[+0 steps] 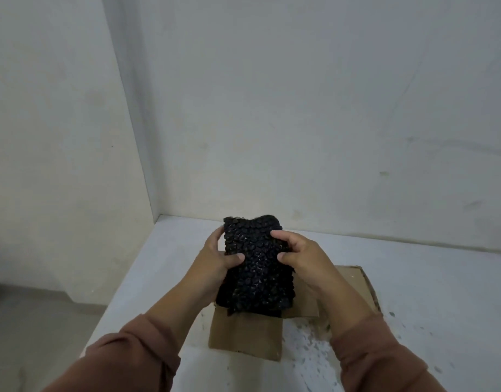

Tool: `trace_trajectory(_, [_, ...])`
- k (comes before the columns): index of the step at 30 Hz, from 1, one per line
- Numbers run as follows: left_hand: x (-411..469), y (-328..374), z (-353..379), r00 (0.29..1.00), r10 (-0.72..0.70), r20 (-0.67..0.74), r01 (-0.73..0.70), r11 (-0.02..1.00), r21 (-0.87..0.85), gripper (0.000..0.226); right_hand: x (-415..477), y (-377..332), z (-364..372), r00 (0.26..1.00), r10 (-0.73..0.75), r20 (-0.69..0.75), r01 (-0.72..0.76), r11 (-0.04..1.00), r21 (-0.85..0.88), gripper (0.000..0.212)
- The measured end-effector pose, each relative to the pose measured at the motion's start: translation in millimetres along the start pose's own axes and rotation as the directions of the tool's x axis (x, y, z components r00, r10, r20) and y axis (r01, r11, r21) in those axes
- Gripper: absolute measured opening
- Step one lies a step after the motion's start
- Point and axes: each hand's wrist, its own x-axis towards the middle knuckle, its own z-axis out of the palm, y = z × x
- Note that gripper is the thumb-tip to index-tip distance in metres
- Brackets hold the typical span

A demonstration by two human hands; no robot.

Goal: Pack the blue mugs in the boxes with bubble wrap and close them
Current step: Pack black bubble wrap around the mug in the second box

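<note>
While both hands (215,257) grip — bubble wrap (257,267) hangs.

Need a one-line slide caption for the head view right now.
Both hands, left hand and right hand, hold a black bubble wrap bundle over an open cardboard box on a white table.

Both arms wear long, loose reddish-brown sleeves (136,352) bunched above bare wrists.

A white table (413,278) is tucked right into a corner where two pale, scuffed walls (300,108) are joined. Dark speckles (314,360) are scattered over the table's near right part. Grey floor (31,321) is seen down to the left, below the table edge.
</note>
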Motion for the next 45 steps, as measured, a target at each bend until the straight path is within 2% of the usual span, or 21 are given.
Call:
trace_trajectory(3, [-7,0,-2,0.987,0.148,-0.068,-0.128,0.963,0.238,0.068,1,6,1,0.999,0.021,0.034,-0.016,0.986,-0.164,0.054])
trace_trajectory(6, [-10,-2,-6,0.969,0.247,0.007,-0.226,0.874,0.431,0.058,-1,7,5,1.0,0.022,-0.004,-0.022,0.912,-0.41,0.045])
trace_trajectory(8, [-11,-3,-8,0.972,0.215,0.098,-0.233,0.798,0.555,0.057,-2,5,7,0.999,-0.007,-0.039,-0.013,0.873,-0.488,0.028])
trace_trajectory(10, [-9,-2,-8,0.984,0.141,0.106,-0.175,0.698,0.695,0.065,-4,1,7,0.998,-0.048,-0.048,0.018,0.866,-0.5,0.009])
trace_trajectory(12, [-6,1,-6,0.988,0.132,0.086,-0.148,0.582,0.8,0.04,-5,-5,5,0.996,-0.069,-0.051,0.036,0.877,-0.48,0.003])
trace_trajectory(14, [-2,6,-7,0.988,0.131,0.08,-0.143,0.593,0.792,0.016,-5,-8,1,0.998,-0.016,-0.068,-0.015,0.904,-0.428,0.01])
trace_trajectory(17, [6,9,-13,0.998,0.04,0.057,-0.068,0.734,0.676,0.014,0,-2,-1,0.991,0.123,-0.06,-0.135,0.94,-0.312,0.005])
trace_trajectory(18, [10,7,-15,1.0,0.01,0.03,-0.027,0.754,0.657,0.016,2,4,0,0.986,0.151,-0.067,-0.164,0.939,-0.303,0.005])
trace_trajectory(20, [22,-5,-18,1.0,-0.003,-0.03,0.023,0.725,0.688,0.025,9,16,5,0.975,0.198,-0.104,-0.222,0.909,-0.354,0.024])
trace_trajectory(22, [34,-21,-20,0.997,0.033,-0.068,0.033,0.618,0.786,0.039,13,28,12,0.967,0.199,-0.162,-0.251,0.863,-0.439,0.035])
trace_trajectory(24, [40,-37,-21,0.989,0.144,-0.042,-0.024,0.427,0.904,0.047,16,41,20,0.966,0.153,-0.208,-0.242,0.817,-0.523,0.032])
trace_trajectory(26, [43,-50,-25,0.941,0.326,0.087,-0.145,0.16,0.976,0.041,17,50,26,0.969,0.066,-0.239,-0.202,0.766,-0.61,0.02])
trace_trajectory(28, [42,-57,-28,0.869,0.425,0.254,-0.237,-0.092,0.967,0.023,17,54,30,0.977,-0.054,-0.208,-0.13,0.62,-0.774,0.011])
trace_trajectory(29, [42,-59,-31,0.843,0.44,0.31,-0.267,-0.157,0.951,0.015,17,56,31,0.98,-0.099,-0.172,-0.094,0.531,-0.842,0.01])
trace_trajectory(31, [41,-59,-38,0.832,0.383,0.401,-0.336,-0.227,0.914,0.021,16,59,31,0.982,-0.151,-0.116,-0.046,0.407,-0.912,0.017])
trace_trajectory(33, [39,-53,-41,0.865,0.254,0.433,-0.385,-0.217,0.897,0.035,14,58,30,0.983,-0.164,-0.087,-0.023,0.358,-0.933,0.026])
trace_trajectory(35, [37,-45,-43,0.908,0.085,0.411,-0.39,-0.192,0.901,0.05,9,56,29,0.992,-0.126,0.022,0.062,0.325,-0.944,0.038])
trace_trajectory(36, [35,-41,-41,0.917,0.035,0.396,-0.379,-0.23,0.897,0.053,8,55,29,0.992,-0.067,0.103,0.118,0.295,-0.948,0.046])
trace_trajectory(38, [34,-37,-35,0.922,0.009,0.387,-0.363,-0.326,0.873,0.053,6,54,30,0.973,0.106,0.204,0.178,0.215,-0.96,0.061])
trace_trajectory(40, [35,-37,-30,0.927,0.01,0.375,-0.338,-0.41,0.847,0.05,9,56,31,0.951,0.234,0.202,0.171,0.147,-0.974,0.07])
trace_trajectory(45, [40,-42,-20,0.954,-0.045,0.295,-0.277,-0.504,0.818,0.05,16,59,38,0.938,0.29,0.188,0.203,-0.022,-0.979,0.068])
